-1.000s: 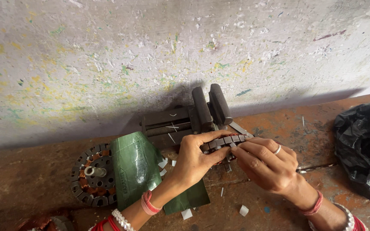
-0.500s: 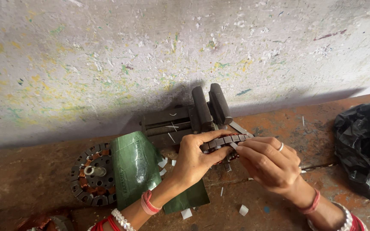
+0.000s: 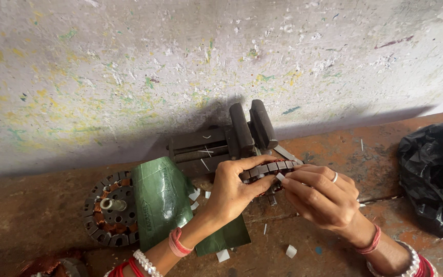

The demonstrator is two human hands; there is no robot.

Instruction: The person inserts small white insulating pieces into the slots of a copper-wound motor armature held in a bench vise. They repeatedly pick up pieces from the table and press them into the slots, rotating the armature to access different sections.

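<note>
**Right hand creeping along the stator rim**

Shifting only slightly since the earlier frames, the right hand (image 3: pixel 321 197) is sliding its fingertips a touch leftward along the rim, while the left hand is staying clamped where it was.

At far left, a second wound stator (image 3: pixel 109 208) is lying flat on the rust-brown bench (image 3: pixel 324 149), just beside a curled green insulation sheet (image 3: pixel 162 200). The left hand (image 3: pixel 234 187) is closing thumb and fingers around the dark stator core (image 3: pixel 270 172), holding it on edge just in front of the bench vise (image 3: pixel 232 138). The right hand's fingers, nearly closed, are pinching a small white paper slip (image 3: pixel 281 177) against the core's slots. Far right, a black plastic bag (image 3: pixel 434 174) is slumping.

The core is looking heavy, stiff laminated steel, best gripped across its outer rim; the copper windings inside are probably delicate, and the slip is flimsy.
</note>
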